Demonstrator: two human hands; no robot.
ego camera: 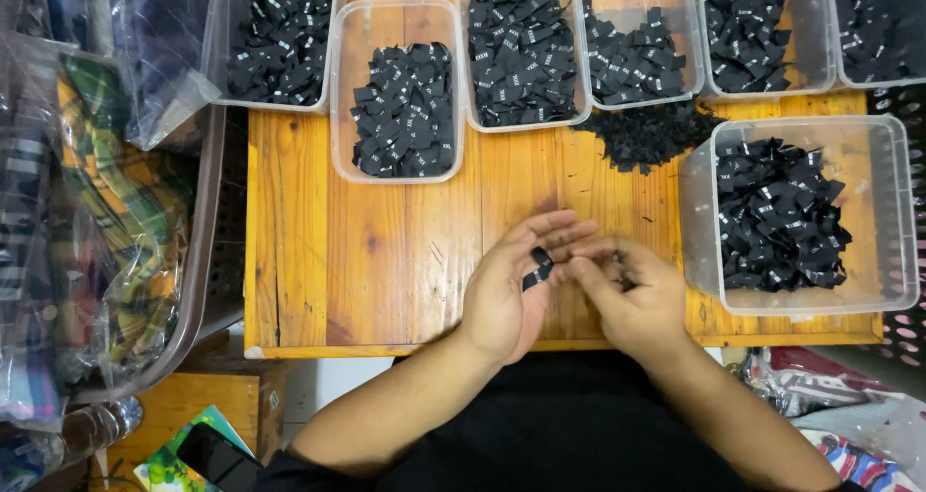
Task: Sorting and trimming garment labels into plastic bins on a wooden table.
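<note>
My left hand (506, 285) is held palm up over the near edge of the wooden table (367, 251), fingers apart, with small black fabric labels (536, 268) lying in it. My right hand (632, 294) is curled beside it, its fingertips touching the labels at the left palm, and more black labels seem tucked in its closed fingers. A loose heap of black labels (651, 133) lies on the table beyond both hands.
Several clear plastic tubs of black labels line the far edge, among them one (397, 92) at centre left. A bigger tub (805, 217) stands at the right. A brown basket (188, 289) with bagged plaid cloth sits left of the table.
</note>
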